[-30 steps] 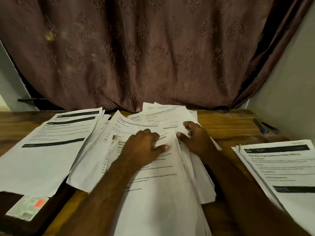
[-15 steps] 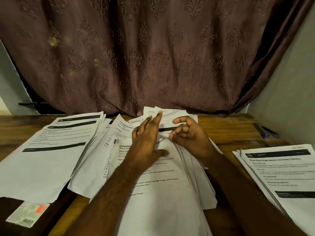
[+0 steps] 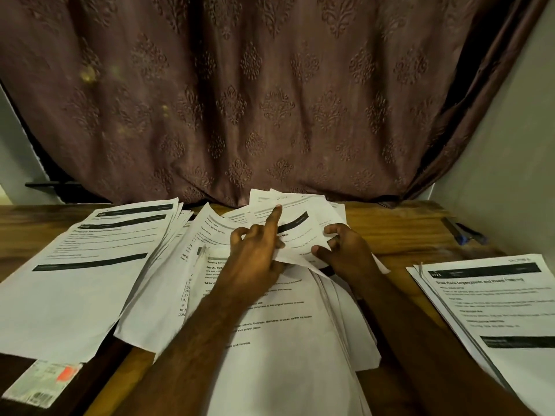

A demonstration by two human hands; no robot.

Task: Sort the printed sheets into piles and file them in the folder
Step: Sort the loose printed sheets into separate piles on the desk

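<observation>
I see both hands pinching one sheet (image 3: 300,232) — left grip (image 3: 258,256), right grip (image 3: 345,253) — its long axis running away from me.

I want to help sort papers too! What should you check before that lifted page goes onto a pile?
1. Right hand pinches the lifted sheet: ok.
2. Only one sheet lifted: cannot tell.
3. Heading readable: not ok, blurred, and the left hand covers part.
4. Left pile free to take it: ok.
5. Right pile free: ok.
6. Folder within sight: cannot tell.
</observation>
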